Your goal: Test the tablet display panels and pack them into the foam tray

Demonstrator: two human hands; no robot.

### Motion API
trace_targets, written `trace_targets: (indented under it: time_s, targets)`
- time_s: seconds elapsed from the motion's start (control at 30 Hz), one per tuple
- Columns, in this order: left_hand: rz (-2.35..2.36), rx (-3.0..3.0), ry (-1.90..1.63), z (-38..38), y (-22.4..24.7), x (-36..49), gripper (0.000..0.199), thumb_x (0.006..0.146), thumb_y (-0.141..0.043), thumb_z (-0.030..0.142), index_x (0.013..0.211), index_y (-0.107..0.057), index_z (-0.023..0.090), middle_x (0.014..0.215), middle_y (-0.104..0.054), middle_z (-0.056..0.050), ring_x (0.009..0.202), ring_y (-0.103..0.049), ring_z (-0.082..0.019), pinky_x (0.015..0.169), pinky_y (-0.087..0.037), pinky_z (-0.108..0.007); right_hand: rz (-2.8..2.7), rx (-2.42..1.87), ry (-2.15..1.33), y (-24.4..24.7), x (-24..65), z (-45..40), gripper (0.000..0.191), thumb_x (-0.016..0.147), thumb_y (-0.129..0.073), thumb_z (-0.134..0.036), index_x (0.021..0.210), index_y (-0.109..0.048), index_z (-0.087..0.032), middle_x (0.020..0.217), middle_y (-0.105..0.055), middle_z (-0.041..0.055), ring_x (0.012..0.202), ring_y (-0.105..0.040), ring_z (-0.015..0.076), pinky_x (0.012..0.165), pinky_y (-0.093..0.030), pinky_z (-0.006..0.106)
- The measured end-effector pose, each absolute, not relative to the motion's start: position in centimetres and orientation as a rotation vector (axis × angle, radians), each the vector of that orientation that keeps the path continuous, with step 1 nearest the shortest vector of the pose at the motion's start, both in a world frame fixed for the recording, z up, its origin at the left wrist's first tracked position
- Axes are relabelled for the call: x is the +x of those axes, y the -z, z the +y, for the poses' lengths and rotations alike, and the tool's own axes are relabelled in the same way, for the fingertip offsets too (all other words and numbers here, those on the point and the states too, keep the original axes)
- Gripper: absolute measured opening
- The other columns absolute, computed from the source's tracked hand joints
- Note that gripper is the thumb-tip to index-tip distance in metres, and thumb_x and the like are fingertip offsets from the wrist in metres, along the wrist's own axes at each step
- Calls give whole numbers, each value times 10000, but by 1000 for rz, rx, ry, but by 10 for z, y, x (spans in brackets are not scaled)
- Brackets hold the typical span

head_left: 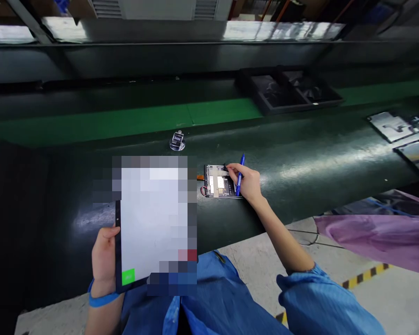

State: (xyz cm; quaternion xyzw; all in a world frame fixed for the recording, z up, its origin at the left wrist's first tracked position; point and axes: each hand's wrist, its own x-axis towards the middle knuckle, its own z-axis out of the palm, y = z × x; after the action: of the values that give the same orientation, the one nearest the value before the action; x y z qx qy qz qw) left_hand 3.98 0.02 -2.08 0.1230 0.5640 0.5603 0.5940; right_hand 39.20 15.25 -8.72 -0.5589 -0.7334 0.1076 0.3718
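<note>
My left hand (104, 260) grips the left edge of a black-framed tablet screen (150, 218), thumb on the front. The screen is lit white with a green square at its lower left, and pixelation hides its right side. My right hand (246, 184) is closed, with a blue pen (240, 174) tucked in its fingers. Its thumb and forefinger pinch at the upper right edge of an opened electronic device (215, 181); what the tips touch there is too small to make out. An orange ribbon (200, 177) and thin wires show at the device's left side.
A hand tally counter (177, 140) stands on the dark green bench (314, 153). A black divided tray (289, 90) is at the back. Other opened devices (393, 126) lie at the far right, near a pink sleeve or garment (377, 237). A dark block stands at left.
</note>
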Motion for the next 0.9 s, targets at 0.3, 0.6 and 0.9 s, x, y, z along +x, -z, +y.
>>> trace_targets:
  time_s: [0.3, 0.6, 0.9]
  targets:
    - [1376, 277, -1320, 0, 18, 39, 134, 685, -615, 324, 586, -616, 234, 586, -647, -46, 906, -703, -380, 714, -629, -484, -1865, -1490, -260, 81, 389, 151, 280, 898, -510, -357, 870, -741, -202, 736, -690, 63, 658, -642, 207, 681, -508, 332]
    - [1538, 660, -1408, -7, -3, 41, 308, 499, -928, 240, 761, -766, 251, 694, -738, 4, 589, -699, -198, 566, -589, -246, -1693, -901, -1217, 9, 291, 91, 286, 923, -666, -406, 1111, -642, -193, 791, -714, 10, 503, -604, 125, 498, -520, 236]
    - [1470, 2179, -542, -4, 7, -15, 475, 1051, -383, 211, 1499, -492, 330, 1617, -347, -68, 1517, -255, -278, 1239, -141, -593, -2333, -455, -314, 42, 290, 74, 272, 1016, -460, -93, 1124, -681, -208, 1222, -704, 113, 990, -734, 212, 797, -649, 333]
